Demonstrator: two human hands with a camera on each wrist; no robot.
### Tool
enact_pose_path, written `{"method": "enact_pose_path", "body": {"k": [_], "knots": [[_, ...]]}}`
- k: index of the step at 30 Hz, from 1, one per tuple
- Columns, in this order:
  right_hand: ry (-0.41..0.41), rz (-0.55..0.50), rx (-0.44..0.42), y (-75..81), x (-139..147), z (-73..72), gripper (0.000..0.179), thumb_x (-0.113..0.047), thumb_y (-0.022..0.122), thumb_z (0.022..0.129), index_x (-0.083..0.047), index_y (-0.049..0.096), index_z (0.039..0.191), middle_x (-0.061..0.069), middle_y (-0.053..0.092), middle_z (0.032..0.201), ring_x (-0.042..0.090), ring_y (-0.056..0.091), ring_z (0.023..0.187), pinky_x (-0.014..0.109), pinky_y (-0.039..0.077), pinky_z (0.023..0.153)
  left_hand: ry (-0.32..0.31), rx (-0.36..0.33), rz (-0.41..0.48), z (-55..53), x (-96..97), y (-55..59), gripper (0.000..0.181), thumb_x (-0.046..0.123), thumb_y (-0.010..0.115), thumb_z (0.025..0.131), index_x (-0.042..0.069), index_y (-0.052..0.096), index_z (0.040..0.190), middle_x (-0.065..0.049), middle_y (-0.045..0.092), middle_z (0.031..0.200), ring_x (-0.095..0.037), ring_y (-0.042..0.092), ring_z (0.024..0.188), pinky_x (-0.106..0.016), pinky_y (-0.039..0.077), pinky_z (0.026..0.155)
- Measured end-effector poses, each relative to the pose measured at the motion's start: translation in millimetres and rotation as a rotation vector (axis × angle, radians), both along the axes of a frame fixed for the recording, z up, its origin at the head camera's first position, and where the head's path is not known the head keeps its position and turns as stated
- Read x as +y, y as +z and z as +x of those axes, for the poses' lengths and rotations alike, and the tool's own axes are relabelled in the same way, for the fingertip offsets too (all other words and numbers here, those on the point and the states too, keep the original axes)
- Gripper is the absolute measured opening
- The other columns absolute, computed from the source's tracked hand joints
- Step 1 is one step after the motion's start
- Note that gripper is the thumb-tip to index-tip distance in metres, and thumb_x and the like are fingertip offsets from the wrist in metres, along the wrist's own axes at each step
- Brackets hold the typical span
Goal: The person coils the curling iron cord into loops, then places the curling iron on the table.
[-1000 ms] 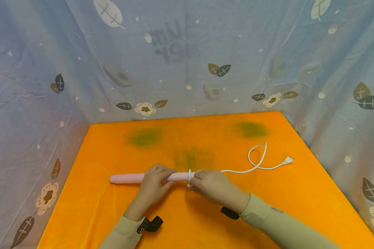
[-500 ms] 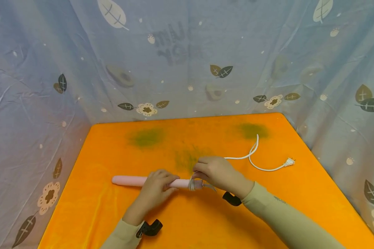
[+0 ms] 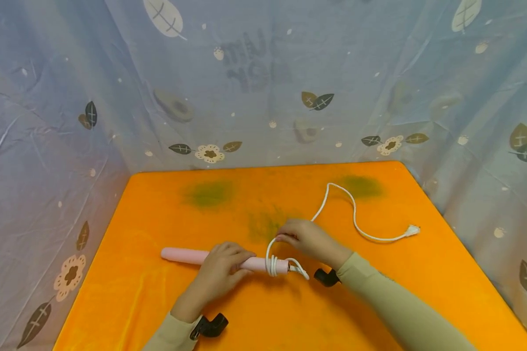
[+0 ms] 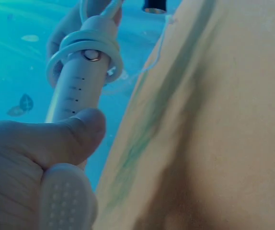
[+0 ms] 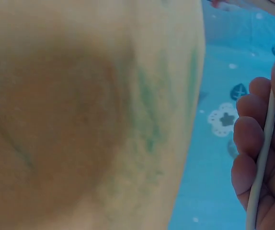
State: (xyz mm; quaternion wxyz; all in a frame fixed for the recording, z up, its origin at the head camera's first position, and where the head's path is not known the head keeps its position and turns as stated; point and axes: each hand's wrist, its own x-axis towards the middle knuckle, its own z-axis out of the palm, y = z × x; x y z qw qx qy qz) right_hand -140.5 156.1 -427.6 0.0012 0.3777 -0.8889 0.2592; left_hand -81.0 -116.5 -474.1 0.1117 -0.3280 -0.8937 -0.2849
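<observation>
A slim pink hair iron (image 3: 184,255) lies sideways near the table's front, its rounded end to the left. My left hand (image 3: 221,265) grips it around the middle; in the left wrist view the thumb lies along the handle (image 4: 75,91), below a round button and several small marks. White power cord (image 3: 271,265) winds in loops round the handle's right end. Just above those loops, my right hand (image 3: 312,241) pinches the cord. In the right wrist view the cord (image 5: 267,129) runs across the curled fingers, with the thumb against it.
The cord's free length curves over the orange tabletop (image 3: 167,302) to a white two-pin plug (image 3: 413,230) at the right. Patterned curtain (image 3: 263,97) encloses the back and both sides. Black wrist mounts (image 3: 211,325) stick out at both wrists.
My right hand has moved from the handle's end up and away, drawing cord round it; more loops show on the handle. The free cord has shifted left. My left hand keeps its grip.
</observation>
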Motion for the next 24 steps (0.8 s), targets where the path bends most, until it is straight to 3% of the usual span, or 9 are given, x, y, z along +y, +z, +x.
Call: {"method": "enact_pose_path", "body": {"k": [6, 9, 12, 16, 19, 24], "knots": [[0.023, 0.005, -0.045, -16.4, -3, 1.3, 0.013, -0.019, 0.062, 0.096, -0.017, 0.073, 0.104, -0.007, 0.065, 0.091, 0.005, 0.057, 0.080, 0.027, 0.050, 0.073, 0.035, 0.084, 0.124, -5.5, -0.4, 2.8, 0.036, 0.024, 0.083, 0.077, 0.019, 0.073, 0.112, 0.008, 0.066, 0.105, -0.016, 0.056, 0.101, -0.041, 0.044, 0.085], [0.044, -0.007, -0.079, -25.0, -4, 4.6, 0.020, -0.005, 0.065, 0.091, -0.016, 0.071, 0.107, -0.007, 0.067, 0.096, 0.007, 0.059, 0.085, 0.028, 0.050, 0.077, 0.061, 0.087, 0.170, -7.5, -1.8, 6.0, 0.036, 0.023, 0.083, 0.077, 0.018, 0.073, 0.112, 0.007, 0.066, 0.106, -0.017, 0.056, 0.101, -0.042, 0.043, 0.085], [0.019, -0.057, -0.087, -32.3, -4, 12.7, 0.019, 0.002, 0.065, 0.087, -0.012, 0.069, 0.098, -0.004, 0.065, 0.089, 0.010, 0.060, 0.080, 0.028, 0.050, 0.073, 0.082, 0.074, 0.179, -9.2, -1.1, 7.5, 0.037, 0.023, 0.081, 0.079, 0.017, 0.072, 0.115, 0.005, 0.065, 0.108, -0.020, 0.055, 0.105, -0.043, 0.042, 0.087], [0.005, -0.076, 0.095, -40.4, -8, 22.7, 0.006, -0.005, 0.066, 0.090, -0.008, 0.062, 0.091, -0.001, 0.060, 0.082, 0.013, 0.059, 0.073, 0.028, 0.050, 0.066, 0.112, 0.079, 0.185, -11.4, 1.0, 8.3, 0.039, 0.024, 0.081, 0.080, 0.016, 0.071, 0.117, 0.003, 0.065, 0.109, -0.022, 0.055, 0.108, -0.045, 0.042, 0.089], [0.015, -0.039, 0.284, -45.4, -12, 26.4, 0.010, -0.011, 0.072, 0.088, -0.008, 0.065, 0.095, 0.001, 0.063, 0.088, 0.015, 0.063, 0.080, 0.029, 0.053, 0.071, 0.130, 0.094, 0.197, -12.9, 3.2, 8.8, 0.039, 0.023, 0.081, 0.080, 0.016, 0.071, 0.116, 0.003, 0.065, 0.109, -0.022, 0.055, 0.107, -0.046, 0.041, 0.088], [0.005, 0.036, 0.370, -46.3, -15, 32.4, 0.009, -0.016, 0.072, 0.088, -0.012, 0.067, 0.095, 0.000, 0.064, 0.091, 0.014, 0.062, 0.085, 0.030, 0.053, 0.076, 0.147, 0.107, 0.207, -14.9, 6.9, 6.8, 0.039, 0.022, 0.081, 0.080, 0.017, 0.071, 0.117, 0.003, 0.066, 0.108, -0.023, 0.054, 0.106, -0.046, 0.040, 0.088]]}}
